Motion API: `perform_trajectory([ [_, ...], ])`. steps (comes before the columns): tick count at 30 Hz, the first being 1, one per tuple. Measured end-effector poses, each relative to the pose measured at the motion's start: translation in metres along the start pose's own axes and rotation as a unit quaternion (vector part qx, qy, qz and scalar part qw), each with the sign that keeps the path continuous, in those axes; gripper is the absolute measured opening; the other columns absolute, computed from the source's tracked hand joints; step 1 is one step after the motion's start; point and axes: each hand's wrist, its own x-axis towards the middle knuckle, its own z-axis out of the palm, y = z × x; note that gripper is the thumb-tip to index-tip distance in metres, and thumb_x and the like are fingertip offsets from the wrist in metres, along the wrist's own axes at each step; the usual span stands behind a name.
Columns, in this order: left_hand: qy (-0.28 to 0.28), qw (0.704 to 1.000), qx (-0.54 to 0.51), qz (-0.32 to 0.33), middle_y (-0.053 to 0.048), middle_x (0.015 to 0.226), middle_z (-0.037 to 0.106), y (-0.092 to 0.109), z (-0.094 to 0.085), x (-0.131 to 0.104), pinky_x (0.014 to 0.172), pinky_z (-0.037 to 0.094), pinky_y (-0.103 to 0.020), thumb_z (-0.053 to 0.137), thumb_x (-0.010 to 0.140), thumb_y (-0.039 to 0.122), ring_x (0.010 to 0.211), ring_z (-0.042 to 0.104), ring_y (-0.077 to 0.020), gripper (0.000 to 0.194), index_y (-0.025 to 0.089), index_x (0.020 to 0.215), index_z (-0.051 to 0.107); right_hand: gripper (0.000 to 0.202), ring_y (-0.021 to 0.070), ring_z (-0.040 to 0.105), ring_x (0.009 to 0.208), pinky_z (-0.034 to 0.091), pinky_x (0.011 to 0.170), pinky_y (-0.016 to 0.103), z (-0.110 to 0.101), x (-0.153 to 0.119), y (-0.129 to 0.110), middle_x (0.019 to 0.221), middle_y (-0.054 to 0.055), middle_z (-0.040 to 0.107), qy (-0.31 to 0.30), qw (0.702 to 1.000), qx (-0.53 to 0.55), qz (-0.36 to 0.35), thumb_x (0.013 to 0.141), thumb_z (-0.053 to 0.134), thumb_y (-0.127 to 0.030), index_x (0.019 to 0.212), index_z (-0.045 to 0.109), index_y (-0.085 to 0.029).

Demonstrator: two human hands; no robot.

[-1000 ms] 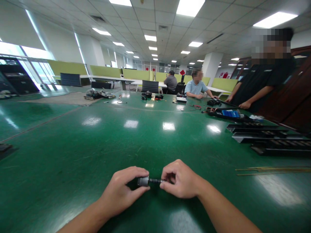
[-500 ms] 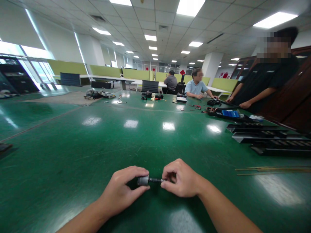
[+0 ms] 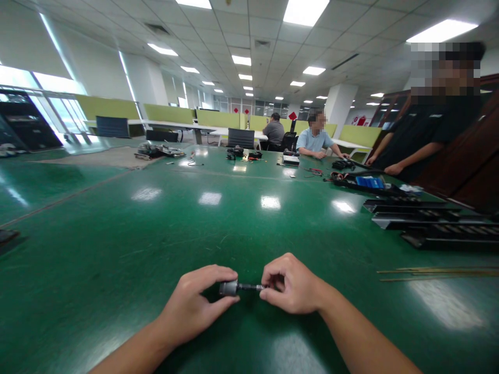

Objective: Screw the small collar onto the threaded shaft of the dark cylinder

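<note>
Between thumb and fingers, my left hand (image 3: 202, 298) grips a short grey cylinder with a dark end, which looks like a small motor (image 3: 228, 288). A thin dark shaft (image 3: 247, 286) runs from the cylinder toward the right. The far tip of that shaft is pinched by my right hand (image 3: 288, 285), its thumb and index finger together and partly hiding the tip. Both hands are low over the green tabletop (image 3: 187, 223), with the cylinder and shaft lying nearly level between them.
Thin brass-coloured rods (image 3: 436, 271) lie at the right. Behind them are long black metal channels (image 3: 432, 221) and a tray with blue parts (image 3: 370, 182). Tools and parts (image 3: 158, 150) lie farther back. A standing person (image 3: 432, 124) and a seated person (image 3: 315, 137) are at the far right side.
My right hand has shifted very slightly up and to the right, still pinching the shaft's tip. My left hand and the cylinder have barely moved. The standing person has leaned slightly.
</note>
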Motion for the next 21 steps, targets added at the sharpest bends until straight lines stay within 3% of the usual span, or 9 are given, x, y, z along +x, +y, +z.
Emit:
perform_trajectory([
  [9, -0.002, 1.000, -0.005, -0.005, -0.004, 0.106, 0.076, 0.0003, -0.0015, 0.0012, 0.086, 0.062, -0.028, 0.081, 0.081, 0.024, 0.096, 0.074, -0.0179, 0.033, 0.025, 0.112, 0.070, 0.007, 0.0083, 0.048, 0.050, 0.034, 0.049, 0.019, -0.0021, 0.0005, -0.0002, 0.056, -0.006, 0.054, -0.003, 1.000, -0.003, 0.001, 0.076, 0.073, -0.017, 0.072, 0.068, -0.016],
  [21, 0.000, 1.000, 0.006, -0.003, -0.001, 0.105, 0.076, 0.0008, -0.0028, 0.0010, 0.086, 0.062, -0.027, 0.082, 0.080, 0.024, 0.096, 0.074, -0.0163, 0.034, 0.027, 0.112, 0.069, 0.007, 0.0076, 0.047, 0.049, 0.033, 0.049, 0.019, -0.0034, -0.0003, 0.0005, 0.056, -0.007, 0.053, -0.003, 1.000, 0.001, 0.000, 0.077, 0.073, -0.017, 0.072, 0.067, -0.016],
])
